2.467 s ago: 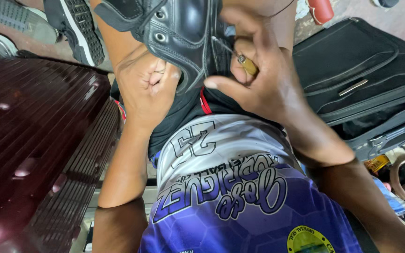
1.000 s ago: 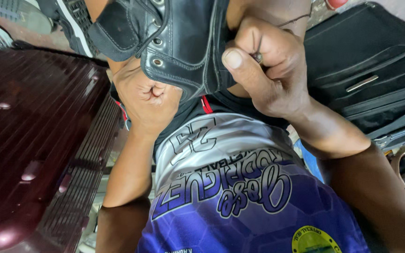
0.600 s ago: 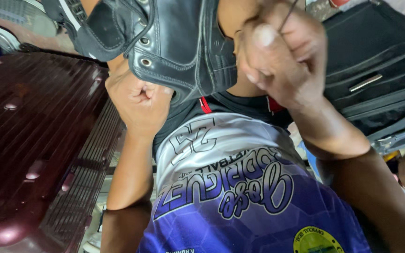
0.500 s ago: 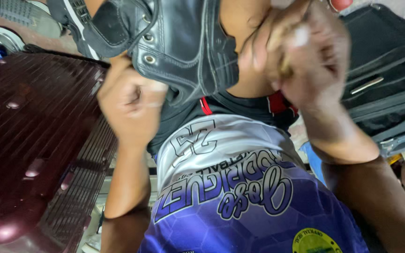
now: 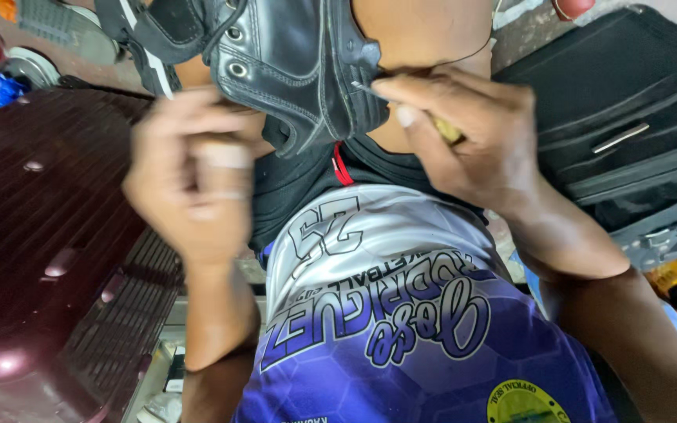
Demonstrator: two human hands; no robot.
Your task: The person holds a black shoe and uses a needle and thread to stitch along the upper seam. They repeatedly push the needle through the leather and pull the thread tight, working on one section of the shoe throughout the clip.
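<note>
Both hands work close to the chest. Blurred, the left hand (image 5: 190, 176) is curled loosely just below the black leather boot (image 5: 291, 63); whether it grips anything cannot be told. Pinched shut, the right hand (image 5: 472, 141) holds a thin needle (image 5: 366, 88) at the boot's stitched edge. A maroon suitcase (image 5: 33, 258) crowds the left, a black bag (image 5: 628, 117) the right.
</note>
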